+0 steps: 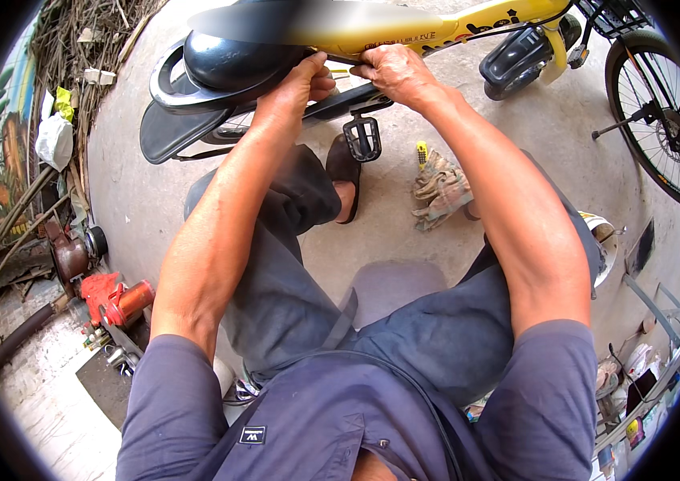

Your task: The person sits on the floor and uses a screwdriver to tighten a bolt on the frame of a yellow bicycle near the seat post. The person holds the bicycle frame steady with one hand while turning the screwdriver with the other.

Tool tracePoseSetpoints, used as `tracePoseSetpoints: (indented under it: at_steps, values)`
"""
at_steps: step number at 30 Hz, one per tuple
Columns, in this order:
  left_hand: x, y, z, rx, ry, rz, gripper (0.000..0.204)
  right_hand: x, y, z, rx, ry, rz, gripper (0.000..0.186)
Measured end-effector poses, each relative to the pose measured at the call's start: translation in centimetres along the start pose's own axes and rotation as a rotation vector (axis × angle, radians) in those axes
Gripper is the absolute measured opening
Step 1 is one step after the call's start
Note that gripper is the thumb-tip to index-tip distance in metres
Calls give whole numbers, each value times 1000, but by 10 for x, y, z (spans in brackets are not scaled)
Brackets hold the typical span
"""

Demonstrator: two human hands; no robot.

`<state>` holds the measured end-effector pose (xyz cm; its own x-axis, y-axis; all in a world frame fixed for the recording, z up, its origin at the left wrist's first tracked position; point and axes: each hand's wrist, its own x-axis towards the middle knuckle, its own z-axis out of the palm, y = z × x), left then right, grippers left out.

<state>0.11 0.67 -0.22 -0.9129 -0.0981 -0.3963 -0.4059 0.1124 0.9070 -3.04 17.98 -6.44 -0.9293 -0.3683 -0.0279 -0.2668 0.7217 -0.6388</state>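
A yellow bicycle frame [476, 20] with a black saddle [236, 60] lies across the top of the view. My left hand [300, 88] is at the lower right edge of the saddle, fingers curled and thumb raised. My right hand [396, 76] is just to its right below the yellow frame, fingers bent around a narrow dark part that I cannot make out. What both fingertips hold is partly hidden. A black pedal [362, 138] hangs below my hands.
Crumpled gloves [440, 192] and a yellow-handled tool [422, 154] lie on the concrete [380, 232]. A black wheel [653, 120] stands at right. Dried branches [59, 56], a red tool [115, 301] and a board [99, 385] are at left; a grey rack [661, 313] is at lower right.
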Motion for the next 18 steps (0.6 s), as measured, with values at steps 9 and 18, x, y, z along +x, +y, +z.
tracePoseSetpoints:
  at_steps: [9, 18]
  values:
    - [-2, 3, 3, -60, 47, 48, 35, -5, -9, -24, -76, -75, -19, 30]
    - [1, 3, 7, 54, 50, 76, 37, -6, -9, -24, -210, -33, -121, 28]
